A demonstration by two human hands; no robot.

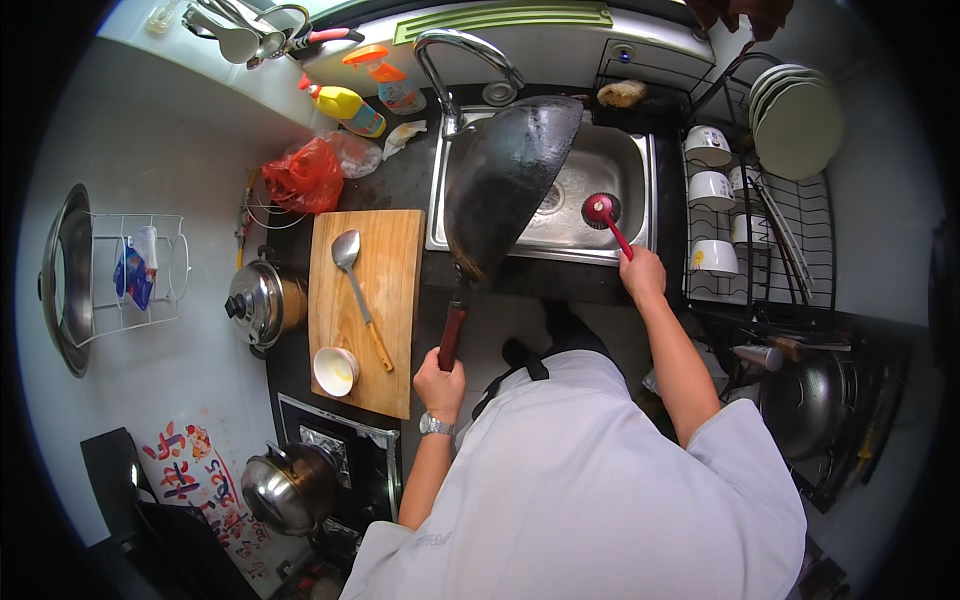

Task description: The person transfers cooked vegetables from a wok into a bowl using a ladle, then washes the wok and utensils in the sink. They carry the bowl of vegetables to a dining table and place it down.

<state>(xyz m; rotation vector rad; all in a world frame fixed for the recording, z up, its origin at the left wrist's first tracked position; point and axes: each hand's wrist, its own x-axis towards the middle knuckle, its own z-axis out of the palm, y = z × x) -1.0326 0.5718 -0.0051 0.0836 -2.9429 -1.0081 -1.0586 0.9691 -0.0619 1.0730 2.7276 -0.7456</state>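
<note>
My left hand [440,384] grips the dark red handle of a blackened wok [504,176]. The wok is tipped on its side over the left part of the stainless-steel sink [615,166], its outer bottom facing left and its inside hidden. In my right hand [643,274] is the handle of a red pot-scrubbing brush [600,208]. The brush's round, dark-bristled head is held over the right side of the basin, apart from the wok. Behind the wok stands a chrome faucet [469,41], its spout end near the wok's upper edge.
Left of the sink, a wooden cutting board [401,300] carries a metal spatula [347,251] and a small bowl [335,372]. A lidded pot [259,296] stands beyond it. A kettle-like metal pot [281,487] sits on the stove. The dish rack [787,247] at right holds bowls, plates and chopsticks.
</note>
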